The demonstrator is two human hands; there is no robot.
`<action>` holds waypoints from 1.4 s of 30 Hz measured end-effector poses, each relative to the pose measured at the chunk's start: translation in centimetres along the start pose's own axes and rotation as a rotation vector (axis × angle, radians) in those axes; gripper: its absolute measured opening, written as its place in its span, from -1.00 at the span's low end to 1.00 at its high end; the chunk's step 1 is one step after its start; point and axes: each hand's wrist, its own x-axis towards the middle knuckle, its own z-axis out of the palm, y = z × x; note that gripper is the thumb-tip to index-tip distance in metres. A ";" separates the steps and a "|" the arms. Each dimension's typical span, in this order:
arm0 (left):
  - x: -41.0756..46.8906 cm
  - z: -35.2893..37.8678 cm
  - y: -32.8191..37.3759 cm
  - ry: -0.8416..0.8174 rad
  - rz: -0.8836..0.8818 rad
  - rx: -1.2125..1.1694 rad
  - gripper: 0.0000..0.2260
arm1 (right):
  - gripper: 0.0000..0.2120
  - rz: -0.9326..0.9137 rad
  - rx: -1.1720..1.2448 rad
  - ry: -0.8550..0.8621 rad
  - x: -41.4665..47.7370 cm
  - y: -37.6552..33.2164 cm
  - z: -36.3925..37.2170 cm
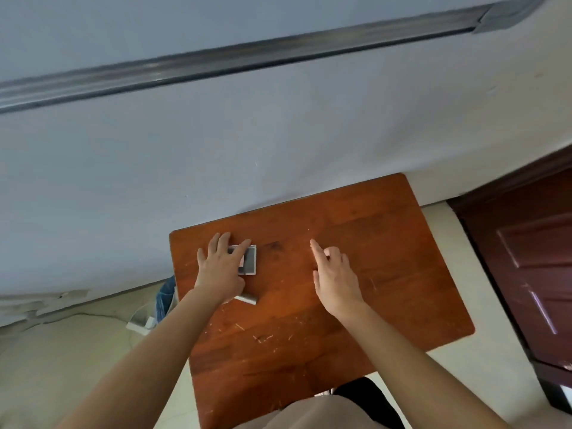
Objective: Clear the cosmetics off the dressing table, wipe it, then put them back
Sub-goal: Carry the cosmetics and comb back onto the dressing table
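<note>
A small reddish-brown wooden table (356, 274) stands against a pale blue wall. On its left part lies a flat grey rectangular cosmetics case (250, 261). My left hand (221, 267) lies over the case's left side with fingers spread; whether it grips the case is unclear. A short grey cylindrical tube (247, 298) lies on the table just under my left wrist. My right hand (334, 274) hovers above the table's middle with the forefinger stretched out and nothing in it.
A dark brown door (532, 258) stands at the right. On the pale floor to the table's left are a white power strip (140, 323) with a cable and a blue item (165, 297). The wall carries a grey rail (247, 60).
</note>
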 end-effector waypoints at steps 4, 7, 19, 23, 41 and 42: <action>0.8 0.1 0.0 0.087 0.012 0.026 -0.27 | -0.27 0.047 0.043 -0.016 0.0 0.0 0.1; 1.0 -0.3 0.4 0.132 0.031 0.025 -0.28 | -0.25 0.063 0.065 0.002 -0.2 0.4 -0.3; -2.9 -9.2 12.4 0.531 0.328 -0.112 -0.34 | -0.55 0.239 0.273 0.429 -6.8 9.9 -9.6; -6.1 -13.2 21.7 0.761 0.556 -0.206 -0.38 | -0.54 0.324 0.294 0.626 -12.9 16.1 -14.6; -34.8 -5.5 68.7 0.808 1.649 -0.358 -0.45 | -0.49 1.016 0.188 1.315 -56.8 42.5 -13.9; -36.4 -4.1 70.8 0.795 1.704 -0.369 -0.46 | -0.49 1.076 0.179 1.321 -59.1 43.3 -13.0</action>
